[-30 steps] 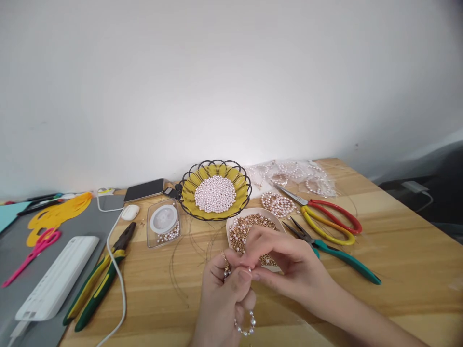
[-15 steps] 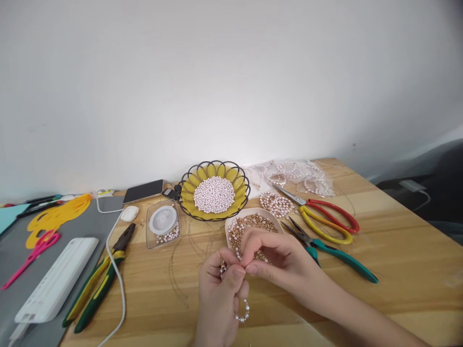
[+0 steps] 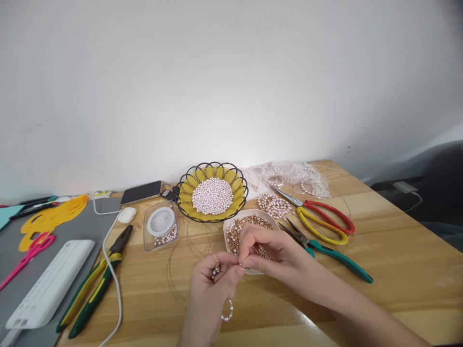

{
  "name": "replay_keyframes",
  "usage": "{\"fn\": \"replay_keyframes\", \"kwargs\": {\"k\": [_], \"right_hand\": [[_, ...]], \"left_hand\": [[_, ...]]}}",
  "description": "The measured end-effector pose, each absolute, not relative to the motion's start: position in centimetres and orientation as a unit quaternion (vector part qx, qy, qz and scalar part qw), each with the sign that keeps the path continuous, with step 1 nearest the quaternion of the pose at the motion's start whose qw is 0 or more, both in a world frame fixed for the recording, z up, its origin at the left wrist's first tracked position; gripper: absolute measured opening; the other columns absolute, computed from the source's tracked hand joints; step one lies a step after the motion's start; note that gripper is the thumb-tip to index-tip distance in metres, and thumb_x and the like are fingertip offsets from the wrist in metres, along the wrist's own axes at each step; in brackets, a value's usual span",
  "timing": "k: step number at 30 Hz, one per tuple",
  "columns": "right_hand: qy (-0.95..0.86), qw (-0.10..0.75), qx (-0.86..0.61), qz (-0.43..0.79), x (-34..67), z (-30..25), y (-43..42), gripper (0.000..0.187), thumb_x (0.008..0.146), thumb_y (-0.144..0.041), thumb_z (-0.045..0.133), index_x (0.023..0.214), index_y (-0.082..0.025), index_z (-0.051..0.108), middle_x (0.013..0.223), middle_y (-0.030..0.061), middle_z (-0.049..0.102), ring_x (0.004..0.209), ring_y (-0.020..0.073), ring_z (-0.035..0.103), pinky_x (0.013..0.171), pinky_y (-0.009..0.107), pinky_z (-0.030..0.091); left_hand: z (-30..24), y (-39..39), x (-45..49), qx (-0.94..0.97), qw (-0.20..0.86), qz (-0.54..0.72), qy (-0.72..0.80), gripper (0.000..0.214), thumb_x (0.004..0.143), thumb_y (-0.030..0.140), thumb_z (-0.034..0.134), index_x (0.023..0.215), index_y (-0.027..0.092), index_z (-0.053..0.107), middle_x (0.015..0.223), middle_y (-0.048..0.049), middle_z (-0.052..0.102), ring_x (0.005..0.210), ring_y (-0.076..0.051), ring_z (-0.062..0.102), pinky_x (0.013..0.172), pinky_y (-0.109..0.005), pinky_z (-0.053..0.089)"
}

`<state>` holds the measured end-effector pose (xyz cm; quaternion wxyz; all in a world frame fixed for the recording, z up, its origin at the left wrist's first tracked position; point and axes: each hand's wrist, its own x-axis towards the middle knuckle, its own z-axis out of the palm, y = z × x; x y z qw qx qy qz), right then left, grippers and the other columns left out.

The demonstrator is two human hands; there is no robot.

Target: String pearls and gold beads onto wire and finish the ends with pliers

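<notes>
near the desk's [image 3: 383, 274] front edge, a pearl strand [image 3: 227, 314] is pinched in the left hand [image 3: 210, 289] and its end nipped by the right hand [image 3: 271, 253]. threading seems in hand; fine alignment is called for.

Wooden table [image 3: 398, 250] carries wire basket [image 3: 233, 185], bead dish [image 3: 249, 212], scissors [image 3: 321, 221], teal pliers [image 3: 333, 253], grey mat [image 3: 72, 226].

Left hand [image 3: 210, 289] enters from the bottom edge, wrist straight, fingers curled in, thumb and forefinger pinched together. Right hand [image 3: 269, 253] enters from the lower right, with the bare forearm [image 3: 347, 308] lying diagonally. Its thumb and forefinger are pinched too, fingertips [image 3: 243, 264] touching the left hand's tips. Remaining right fingers arch loosely above.
</notes>
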<state>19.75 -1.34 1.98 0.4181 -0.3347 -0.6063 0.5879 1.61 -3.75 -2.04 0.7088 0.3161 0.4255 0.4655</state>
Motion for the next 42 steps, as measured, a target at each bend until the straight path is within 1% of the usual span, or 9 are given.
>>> {"fn": "replay_keyframes", "kwargs": {"k": [6,10,14,19,28,30,32,37,42], "right_hand": [[-0.608,0.403,-0.341,0.592,19.4,2.1,-1.6,0.018,0.097,-0.037,0.068,0.086,-0.024,0.067,0.085,-0.0017,0.06,0.083,0.0176,0.054,0.076,0.033,0.04],[-0.612,0.406,-0.365,0.572,20.4,2.3,-1.8,0.004,0.098,-0.03,0.066,0.1,-0.027,0.066,0.093,-0.0015,0.061,0.087,0.018,0.055,0.078,0.033,0.042],[-0.61,0.428,-0.393,0.539,22.0,2.0,-1.8,0.012,0.099,-0.029,0.066,0.111,-0.029,0.068,0.1,-0.0007,0.062,0.093,0.018,0.055,0.083,0.033,0.042],[-0.588,0.439,-0.366,0.573,21.4,0.4,-2.0,0.011,0.096,-0.036,0.071,0.101,-0.026,0.074,0.091,0.0005,0.067,0.085,0.0181,0.059,0.077,0.033,0.044],[-0.51,0.487,-0.324,0.631,19.8,0.0,-1.9,0.022,0.088,-0.041,0.081,0.079,-0.024,0.07,0.085,-0.0001,0.065,0.083,0.0166,0.062,0.077,0.031,0.05],[-0.502,0.48,-0.325,0.642,20.5,0.7,-1.5,0.021,0.092,-0.04,0.077,0.083,-0.024,0.069,0.089,0.0011,0.071,0.085,0.0156,0.065,0.079,0.03,0.051],[-0.495,0.47,-0.328,0.654,21.3,1.1,-0.8,0.019,0.096,-0.04,0.073,0.087,-0.024,0.068,0.088,0.0013,0.075,0.081,0.0137,0.068,0.075,0.028,0.053],[-0.49,0.431,-0.326,0.684,21.9,0.0,1.1,0.022,0.089,-0.039,0.082,0.085,-0.02,0.072,0.077,0.0007,0.076,0.067,0.0122,0.068,0.066,0.027,0.055],[-0.465,0.405,-0.302,0.727,21.0,-2.7,1.1,0.021,0.092,-0.035,0.08,0.086,-0.017,0.07,0.076,-0.0039,0.074,0.062,0.0123,0.068,0.065,0.03,0.058]], "left_hand": [[-2.0,-3.8,1.6,0.323,0.689,0.471,0.447,0.046,0.062,0.056,0.097,0.07,0.016,0.075,0.051,0.011,0.033,0.045,-0.003,0.02,0.043,-0.014,0.025],[-1.4,-3.7,1.7,0.335,0.674,0.475,0.456,0.047,0.062,0.058,0.095,0.071,0.016,0.077,0.052,0.0109,0.029,0.046,-0.003,0.02,0.042,-0.013,0.02],[-1.1,-3.7,2.0,0.349,0.657,0.478,0.467,0.043,0.065,0.055,0.095,0.073,0.016,0.079,0.053,0.0102,0.029,0.047,-0.004,0.021,0.043,-0.015,0.017],[-1.5,-3.6,2.4,0.387,0.643,0.469,0.465,0.039,0.07,0.053,0.093,0.074,0.016,0.081,0.053,0.0088,0.031,0.048,-0.006,0.025,0.045,-0.017,0.019],[-1.6,-3.6,2.7,0.421,0.632,0.457,0.463,0.05,0.071,0.065,0.087,0.077,0.016,0.078,0.054,0.0081,0.034,0.05,-0.009,0.028,0.049,-0.021,0.021],[-0.6,-3.2,2.2,0.436,0.642,0.436,0.457,0.053,0.077,0.069,0.079,0.079,0.016,0.078,0.052,0.0084,0.034,0.048,-0.009,0.025,0.048,-0.022,0.019],[0.8,-2.3,1.4,0.494,0.666,0.349,0.437,0.065,0.086,0.077,0.062,0.074,0.015,0.075,0.053,0.0081,0.031,0.048,-0.01,0.024,0.047,-0.023,0.02],[4.0,0.1,-0.7,0.643,0.6,0.21,0.428,0.048,0.102,0.055,0.053,0.077,0.018,0.072,0.054,0.0038,0.047,0.053,-0.014,0.04,0.054,-0.024,0.029],[4.3,1.3,-0.7,0.561,0.697,0.187,0.405,0.036,0.099,0.048,0.061,0.078,0.019,0.065,0.061,0.0045,0.048,0.054,-0.013,0.038,0.054,-0.023,0.029]]}}
